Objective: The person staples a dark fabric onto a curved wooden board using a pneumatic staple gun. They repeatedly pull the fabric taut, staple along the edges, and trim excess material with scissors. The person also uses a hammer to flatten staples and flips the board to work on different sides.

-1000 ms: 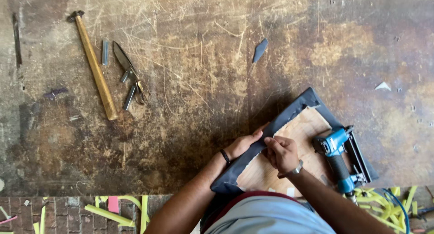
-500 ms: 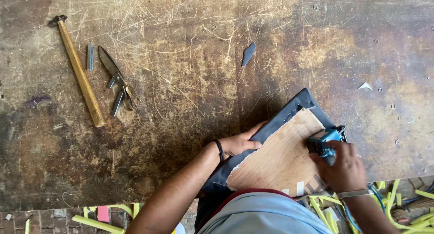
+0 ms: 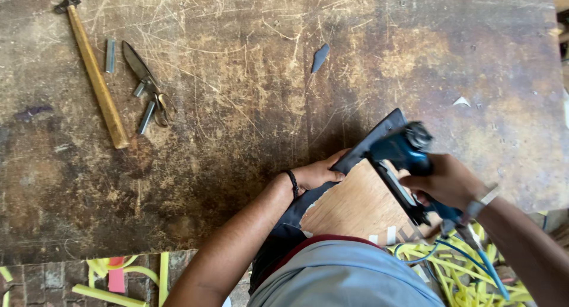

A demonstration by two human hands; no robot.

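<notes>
My right hand [image 3: 447, 181] grips the blue staple gun [image 3: 403, 150] over the wooden board [image 3: 355, 206]; my left hand [image 3: 317, 173] presses dark fabric [image 3: 370, 142] onto its edge. Farther left on the worktop [image 3: 237, 76] lie scissors [image 3: 145, 85] and a hammer [image 3: 95, 73].

The blue staple gun [image 3: 398, 148] is smeared by motion, so its nose and head show no clear outline, and whether it touches the plywood board [image 3: 355, 205] cannot be told. Its handle is hidden inside the right hand [image 3: 446, 181]. The board's near edge is covered by the person's grey shirt [image 3: 344, 277], which the lower picture edge cuts off. The left hand [image 3: 314, 175] has its fingers [image 3: 335, 175] partly tucked over the dark fabric [image 3: 367, 144]. The yellow strips [image 3: 456, 271] run off the bottom edge. The small metal pieces by the scissors [image 3: 145, 85] are too small to identify.
</notes>
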